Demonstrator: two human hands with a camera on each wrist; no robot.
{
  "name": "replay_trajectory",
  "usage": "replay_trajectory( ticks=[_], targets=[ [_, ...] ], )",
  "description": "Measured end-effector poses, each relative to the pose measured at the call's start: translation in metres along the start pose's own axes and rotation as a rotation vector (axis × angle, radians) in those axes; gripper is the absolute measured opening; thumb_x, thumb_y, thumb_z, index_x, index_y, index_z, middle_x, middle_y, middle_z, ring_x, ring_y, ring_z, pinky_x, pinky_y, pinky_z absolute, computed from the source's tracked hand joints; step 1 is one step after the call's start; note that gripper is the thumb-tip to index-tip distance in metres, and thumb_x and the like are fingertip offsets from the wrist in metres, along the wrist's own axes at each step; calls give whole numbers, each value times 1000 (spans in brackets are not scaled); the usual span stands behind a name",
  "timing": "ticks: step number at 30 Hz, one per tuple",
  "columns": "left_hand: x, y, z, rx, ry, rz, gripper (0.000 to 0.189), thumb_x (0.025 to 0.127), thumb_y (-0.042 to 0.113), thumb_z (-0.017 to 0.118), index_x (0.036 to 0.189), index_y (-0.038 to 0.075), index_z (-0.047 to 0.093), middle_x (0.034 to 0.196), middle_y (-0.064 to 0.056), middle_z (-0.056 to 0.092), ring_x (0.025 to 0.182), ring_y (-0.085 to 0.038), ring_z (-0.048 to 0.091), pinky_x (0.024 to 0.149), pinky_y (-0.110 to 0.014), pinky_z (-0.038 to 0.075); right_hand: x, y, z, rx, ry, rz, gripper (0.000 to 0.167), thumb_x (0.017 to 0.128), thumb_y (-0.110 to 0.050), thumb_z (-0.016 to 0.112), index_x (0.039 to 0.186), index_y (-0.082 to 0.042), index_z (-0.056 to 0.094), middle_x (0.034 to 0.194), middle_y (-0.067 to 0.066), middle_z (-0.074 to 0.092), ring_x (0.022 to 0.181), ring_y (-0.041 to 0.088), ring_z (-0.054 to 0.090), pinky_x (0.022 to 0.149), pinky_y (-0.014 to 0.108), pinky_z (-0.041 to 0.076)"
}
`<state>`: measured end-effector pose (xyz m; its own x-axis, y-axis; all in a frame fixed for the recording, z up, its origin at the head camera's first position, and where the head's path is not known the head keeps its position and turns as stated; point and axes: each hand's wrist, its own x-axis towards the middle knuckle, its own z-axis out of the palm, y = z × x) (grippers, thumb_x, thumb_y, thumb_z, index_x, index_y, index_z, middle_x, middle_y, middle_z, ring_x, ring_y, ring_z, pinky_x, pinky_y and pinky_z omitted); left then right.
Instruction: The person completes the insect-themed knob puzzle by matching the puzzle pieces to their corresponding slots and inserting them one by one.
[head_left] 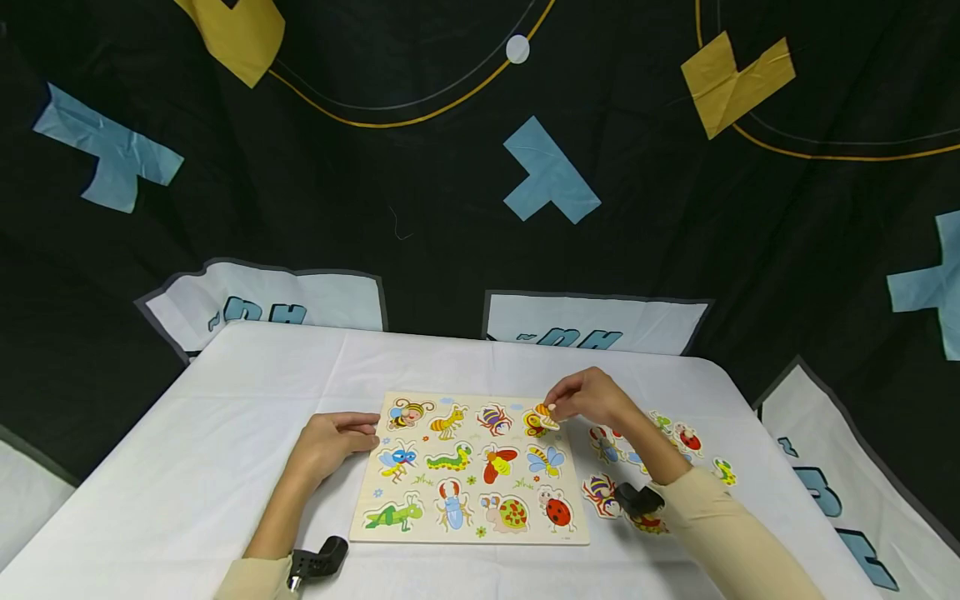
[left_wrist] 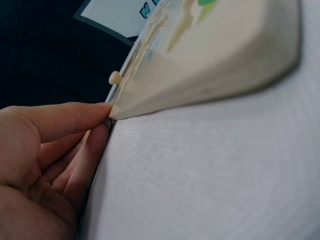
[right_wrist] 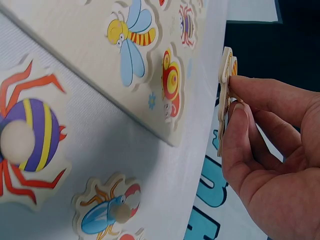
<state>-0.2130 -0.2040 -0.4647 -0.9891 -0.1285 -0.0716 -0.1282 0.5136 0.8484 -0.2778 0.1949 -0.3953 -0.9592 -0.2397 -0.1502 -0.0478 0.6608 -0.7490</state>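
My left hand [head_left: 330, 446] pinches the left edge of a wooden insect puzzle board [head_left: 472, 533], thumb and fingertip meeting at its rim in the left wrist view. A small knob [left_wrist: 115, 77] stands up from the board there. Over the board's upper right corner, my right hand [head_left: 590, 396] pinches a wooden puzzle piece [head_left: 546, 417] with orange and yellow on it. In the right wrist view this puzzle piece [right_wrist: 223, 112] is almost edge-on and upright, so most of its picture is hidden. It partly covers the printed butterfly [head_left: 534, 425] in the head view.
Loose pieces lie right of the board, partly under my right forearm: a spider [head_left: 601, 495], a blue beetle [head_left: 604, 444], a ladybird [head_left: 687, 437], a caterpillar [head_left: 724, 472] and others. White cloth [head_left: 262, 367] covers the table. A black curtain [head_left: 442, 183] hangs behind.
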Motion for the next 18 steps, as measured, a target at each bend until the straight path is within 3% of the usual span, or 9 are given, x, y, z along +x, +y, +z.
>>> replay_trajectory(
  ticks=[18],
  targets=[
    [1,-1,0,-15,-7,-17,39,83,18,81,120,7,75,94,-3,78,92,-13,66,85,-30,47,15,-22,19,-22,-20,-11,10,79,-9,81,88,-11,79,85,0,75,80,17,63,86,50,54]
  ],
)
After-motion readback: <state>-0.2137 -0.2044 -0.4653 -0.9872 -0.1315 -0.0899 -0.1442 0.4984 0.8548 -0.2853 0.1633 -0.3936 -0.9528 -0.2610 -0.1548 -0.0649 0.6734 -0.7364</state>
